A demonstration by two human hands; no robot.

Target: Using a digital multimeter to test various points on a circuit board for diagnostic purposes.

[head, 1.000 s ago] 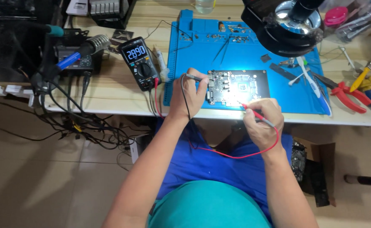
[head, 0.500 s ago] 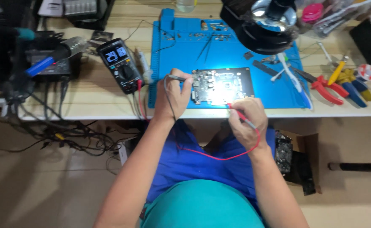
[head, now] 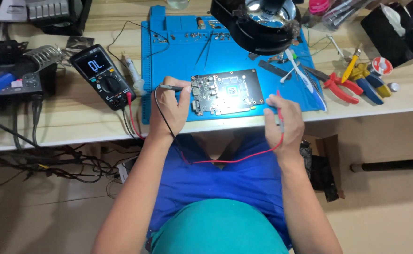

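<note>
**Fingers pinch both probes at the board**

Left hand (head: 169, 106) pinches the black probe (head: 170, 87) beside the circuit board (head: 226, 91) on the blue mat (head: 169, 56); my right hand (head: 284, 123) grips the red probe (head: 279, 107). Board seems light, stiff, fragile: I'd hold its edges.

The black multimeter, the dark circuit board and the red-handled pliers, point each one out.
black multimeter (head: 104, 77), head view, on its dial.
dark circuit board (head: 227, 91), head view, on its middle.
red-handled pliers (head: 340, 88), head view, on a handle.

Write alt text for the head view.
A seated person's left hand holds a black probe at a circuit board on a blue mat; the right hand holds a red probe off it. A multimeter lies left.
</note>
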